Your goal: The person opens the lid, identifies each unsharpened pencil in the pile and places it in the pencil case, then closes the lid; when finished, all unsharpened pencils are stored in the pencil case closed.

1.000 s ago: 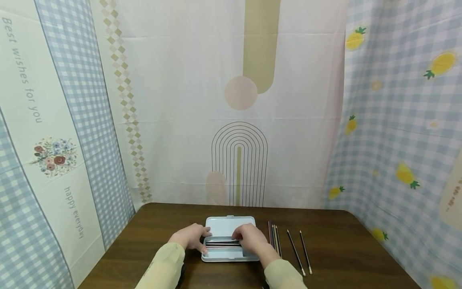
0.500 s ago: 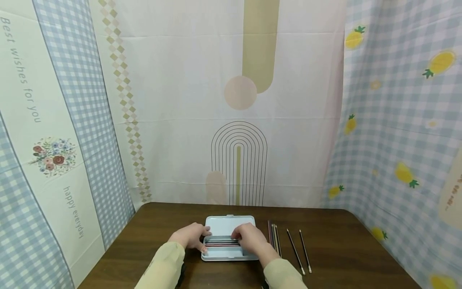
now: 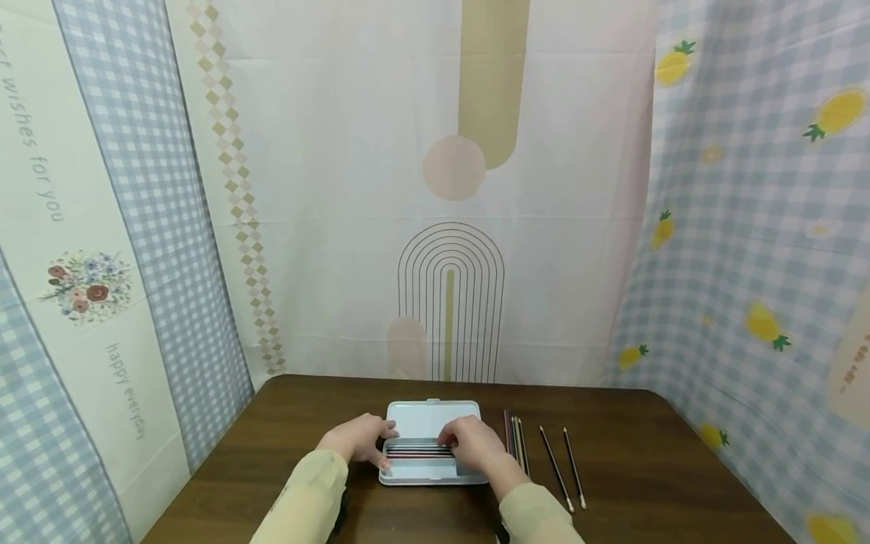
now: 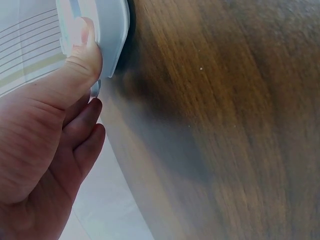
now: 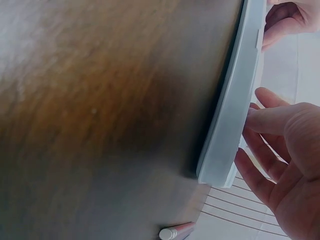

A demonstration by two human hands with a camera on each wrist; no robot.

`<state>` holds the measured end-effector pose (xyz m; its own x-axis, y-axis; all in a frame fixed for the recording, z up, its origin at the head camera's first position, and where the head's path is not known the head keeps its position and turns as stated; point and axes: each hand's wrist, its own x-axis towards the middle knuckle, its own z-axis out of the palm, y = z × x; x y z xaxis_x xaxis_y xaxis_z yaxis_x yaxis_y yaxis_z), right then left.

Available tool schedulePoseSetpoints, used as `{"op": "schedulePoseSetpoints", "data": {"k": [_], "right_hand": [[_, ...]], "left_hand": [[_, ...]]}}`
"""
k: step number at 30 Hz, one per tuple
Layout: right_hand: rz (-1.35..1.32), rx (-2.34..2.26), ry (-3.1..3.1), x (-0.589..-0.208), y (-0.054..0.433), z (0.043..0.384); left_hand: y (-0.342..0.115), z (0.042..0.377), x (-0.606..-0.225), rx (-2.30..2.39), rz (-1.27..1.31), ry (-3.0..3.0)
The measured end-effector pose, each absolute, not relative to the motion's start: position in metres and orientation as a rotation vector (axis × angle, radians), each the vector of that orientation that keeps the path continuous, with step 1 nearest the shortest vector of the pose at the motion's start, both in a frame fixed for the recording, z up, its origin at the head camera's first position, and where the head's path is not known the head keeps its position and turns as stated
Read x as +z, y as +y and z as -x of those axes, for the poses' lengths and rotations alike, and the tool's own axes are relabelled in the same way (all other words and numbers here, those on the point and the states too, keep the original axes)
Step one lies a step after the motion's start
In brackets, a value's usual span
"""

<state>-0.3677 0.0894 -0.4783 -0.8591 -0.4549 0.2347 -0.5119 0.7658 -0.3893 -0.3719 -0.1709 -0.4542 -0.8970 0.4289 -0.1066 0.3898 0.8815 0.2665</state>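
Note:
A pale blue pencil case (image 3: 418, 474) lies on the table with its lid (image 3: 431, 417) raised at the back. Several pencils (image 3: 411, 451) rest side by side in its long compartment. My left hand (image 3: 355, 438) holds the case's left end; in the left wrist view the thumb presses the corner of the case (image 4: 113, 35) and the other fingers bend behind it. My right hand (image 3: 476, 446) reaches into the case at the right ends of the pencils, fingers bent. In the right wrist view the case wall (image 5: 232, 105) partly hides its fingertips, so I cannot tell whether they pinch a pencil.
Right of the case, a close group of pencils (image 3: 519, 446) lies on the brown wooden table (image 3: 646, 468). Two separate pencils (image 3: 557, 468) lie farther right, their tips pointing away. Patterned cloths (image 3: 326, 227) hang behind the table and at both sides.
The pencils in the case, crossed at a slight slant a second ago, now lie more parallel. Both hands stay at nearly the same places on the case; the head view has tilted slightly.

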Motion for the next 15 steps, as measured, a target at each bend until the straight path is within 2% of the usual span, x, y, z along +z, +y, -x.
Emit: {"op": "schedulePoseSetpoints", "data": {"k": [15], "right_hand": [[-0.741,0.787,-2.81,-0.46,0.128,0.354]], "left_hand": [[-0.146,0.365,-0.446,0.4,-0.664,2.879]]}}
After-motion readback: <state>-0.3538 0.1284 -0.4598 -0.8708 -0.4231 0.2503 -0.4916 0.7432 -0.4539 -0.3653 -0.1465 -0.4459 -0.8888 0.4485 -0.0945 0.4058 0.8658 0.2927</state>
